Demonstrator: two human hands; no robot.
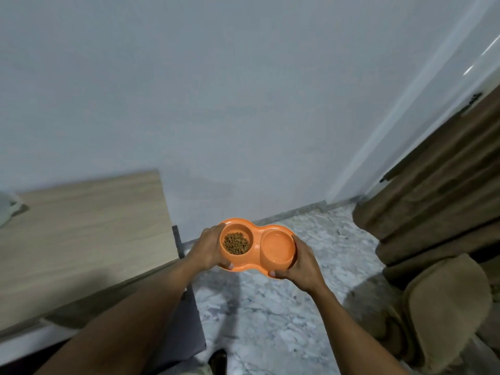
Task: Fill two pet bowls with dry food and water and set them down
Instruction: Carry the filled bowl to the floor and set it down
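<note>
Worktop [81, 234] at left. Left hand [208, 247] grips the kibble [236, 243] end of the orange double bowl [257, 234], fingers [230, 266] curled round its rim. Bowl held level above the floor [270, 320]. Water [277, 246] fills the right well; right hand [300, 263] clamps that end likewise.

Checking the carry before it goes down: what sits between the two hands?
In the head view, only the orange double pet bowl spans between the left hand and right hand: kibble leftward, water rightward.
</note>
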